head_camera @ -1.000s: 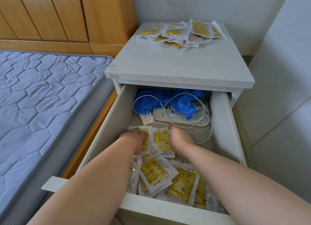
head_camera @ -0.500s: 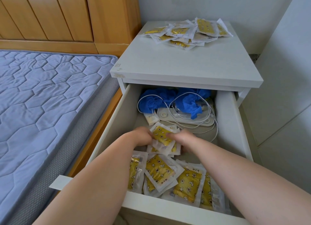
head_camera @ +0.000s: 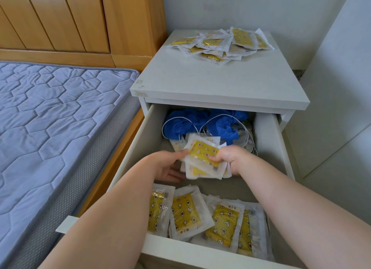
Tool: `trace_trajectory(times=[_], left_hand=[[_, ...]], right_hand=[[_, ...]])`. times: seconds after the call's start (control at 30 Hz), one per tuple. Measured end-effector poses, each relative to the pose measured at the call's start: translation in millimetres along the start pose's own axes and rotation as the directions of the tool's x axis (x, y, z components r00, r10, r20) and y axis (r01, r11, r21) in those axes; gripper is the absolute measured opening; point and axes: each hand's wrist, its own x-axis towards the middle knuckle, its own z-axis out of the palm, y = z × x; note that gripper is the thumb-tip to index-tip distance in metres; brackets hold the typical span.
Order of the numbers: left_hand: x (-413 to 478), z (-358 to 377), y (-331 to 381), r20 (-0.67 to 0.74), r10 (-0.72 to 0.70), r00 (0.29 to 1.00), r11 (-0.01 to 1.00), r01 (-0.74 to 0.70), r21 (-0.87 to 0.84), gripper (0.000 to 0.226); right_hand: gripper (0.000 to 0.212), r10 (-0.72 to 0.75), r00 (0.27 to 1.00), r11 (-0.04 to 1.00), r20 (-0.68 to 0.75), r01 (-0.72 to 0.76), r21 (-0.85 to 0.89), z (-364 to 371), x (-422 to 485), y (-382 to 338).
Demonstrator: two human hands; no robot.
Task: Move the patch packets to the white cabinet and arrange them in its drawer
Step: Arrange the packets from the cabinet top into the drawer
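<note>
Both hands inside open drawer (head_camera: 267,140), about mid-depth. Left hand (head_camera: 166,164) grips bundle of patch packets (head_camera: 202,158) at left edge, thumb on top, fingers beneath. Right hand (head_camera: 230,158) pinches same bundle at right edge, fingers curled over it (top packet yellow face up, tilted). Row of packets (head_camera: 186,214) lies along drawer front. Loose pile (head_camera: 220,43) sits at back of white cabinet (head_camera: 210,81) top. Blue crumpled material (head_camera: 220,126) and white cable (head_camera: 172,120) at drawer rear. Mattress (head_camera: 50,118) to left.
</note>
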Motion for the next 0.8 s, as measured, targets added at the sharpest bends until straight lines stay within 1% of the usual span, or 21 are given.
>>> trace_trajectory(times=[0.07, 0.1, 0.13, 0.2, 0.27, 0.33, 0.4, 0.47, 0.5, 0.57, 0.67, 0.7, 0.77, 0.8], left_hand=[[-7, 2, 4, 0.127, 0.06, 0.99, 0.995, -0.049, -0.091, 0.036], [-9, 3, 6, 0.152, 0.1, 0.983, 0.991, -0.085, -0.106, 0.03], [-9, 4, 7, 0.156, 0.139, 0.978, 0.987, -0.124, -0.102, 0.027], [-7, 4, 8, 0.131, 0.19, 0.973, 0.981, -0.182, -0.069, 0.033], [-4, 6, 7, 0.081, 0.214, 0.973, 0.977, -0.212, -0.032, 0.039], [-3, 6, 6, 0.007, 0.245, 0.969, 0.969, -0.245, 0.005, 0.039], [-1, 5, 6, -0.101, 0.273, 0.957, 0.962, -0.27, 0.042, 0.034], [2, 3, 7, -0.177, 0.283, 0.942, 0.959, -0.272, 0.083, 0.029], [2, 3, 7, -0.196, 0.282, 0.939, 0.958, -0.268, 0.098, 0.028], [1, 2, 8, -0.208, 0.273, 0.939, 0.961, -0.258, 0.096, 0.027], [-4, 1, 8, -0.18, 0.258, 0.949, 0.965, -0.262, 0.003, 0.03], [-6, 1, 9, -0.159, 0.262, 0.952, 0.961, -0.271, -0.043, 0.03], [-10, 2, 10, -0.095, 0.274, 0.957, 0.947, -0.286, -0.148, 0.028], [-12, 3, 10, -0.057, 0.28, 0.958, 0.938, -0.286, -0.194, 0.025]], right_hand=[[0.022, 0.084, 0.996, 0.953, -0.008, -0.078, 0.292, -5, 2, -2], [0.017, 0.107, 0.994, 0.926, 0.001, -0.099, 0.365, -6, 3, -3], [0.015, 0.116, 0.993, 0.909, 0.004, -0.107, 0.403, -6, 5, -2], [0.016, 0.129, 0.992, 0.894, 0.011, -0.121, 0.432, -4, 5, -1], [0.024, 0.14, 0.99, 0.885, -0.011, -0.121, 0.45, -4, 7, 0], [0.028, 0.123, 0.992, 0.906, -0.037, -0.097, 0.411, -5, 5, -2], [0.032, 0.061, 0.993, 0.956, -0.097, -0.03, 0.293, -7, 8, -2], [0.037, -0.028, 0.969, 0.995, -0.244, 0.05, 0.086, -12, 11, -3], [0.04, -0.049, 0.961, 0.998, -0.272, 0.058, 0.025, -16, 12, -3], [0.046, -0.036, 0.974, 0.999, -0.225, 0.043, 0.025, -24, 19, -1], [0.043, -0.022, 0.983, 0.998, -0.183, 0.034, 0.061, -34, 19, -1], [0.038, -0.016, 0.984, 0.995, -0.175, 0.033, 0.093, -35, 11, -5], [0.02, 0.019, 0.993, 0.971, -0.119, 0.01, 0.239, -34, -3, -10], [0.017, 0.023, 0.996, 0.957, -0.091, 0.005, 0.289, -34, -2, -9]])
